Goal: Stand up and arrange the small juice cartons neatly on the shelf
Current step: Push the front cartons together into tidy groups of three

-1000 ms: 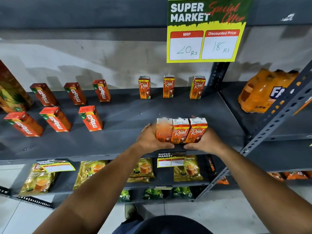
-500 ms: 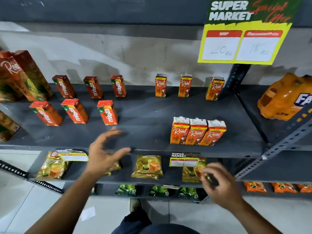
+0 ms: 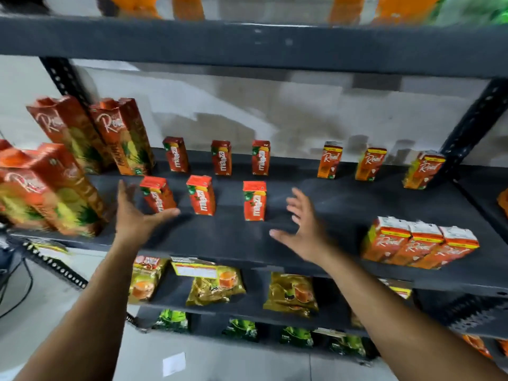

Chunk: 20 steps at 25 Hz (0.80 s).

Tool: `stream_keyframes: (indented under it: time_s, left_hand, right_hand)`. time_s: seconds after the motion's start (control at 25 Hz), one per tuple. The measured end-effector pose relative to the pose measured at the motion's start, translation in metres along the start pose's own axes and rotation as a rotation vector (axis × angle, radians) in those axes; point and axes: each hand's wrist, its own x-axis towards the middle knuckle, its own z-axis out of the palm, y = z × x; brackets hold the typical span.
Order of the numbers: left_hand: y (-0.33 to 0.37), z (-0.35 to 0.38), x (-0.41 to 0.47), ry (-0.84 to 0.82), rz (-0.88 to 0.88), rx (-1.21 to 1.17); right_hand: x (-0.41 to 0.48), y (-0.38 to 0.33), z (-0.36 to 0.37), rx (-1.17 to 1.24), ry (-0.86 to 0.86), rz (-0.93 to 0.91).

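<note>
We reach both spread, empty hands, left hand and right hand, around the near red cartons; next we press them together.

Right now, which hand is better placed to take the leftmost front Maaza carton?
Probably the left. The left hand is open right beside the leftmost front Maaza carton, thumb near its base. The right hand is open too, past the rightmost front Maaza carton.
</note>
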Motion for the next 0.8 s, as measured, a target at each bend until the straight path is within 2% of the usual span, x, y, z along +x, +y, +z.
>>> stream_keyframes:
  time_s: [0.08, 0.2, 0.28, 0.52, 0.8]
  left_hand:
    - [-0.015, -0.005, 0.019, -0.091, 0.032, -0.019]
    - [-0.029, -0.010, 0.041, -0.348, -0.014, -0.111]
    - [-0.032, -0.009, 0.056, -0.477, -0.016, -0.066]
    - [-0.018, 0.025, 0.073, -0.664, 0.012, -0.021]
    - [-0.017, 0.034, 0.069, -0.685, -0.065, -0.073]
  right_hand:
    - [0.039, -0.005, 0.020, 0.003, 0.011, 0.094]
    - [0.072, 0.000, 0.040, -0.054, -0.018, 0.215]
    - [0.084, 0.001, 0.061, -0.081, 0.014, 0.271]
    - [0.096, -0.018, 0.114, 0.102, 0.007, 0.226]
    - [0.095, -0.025, 0.131, 0.086, -0.032, 0.231]
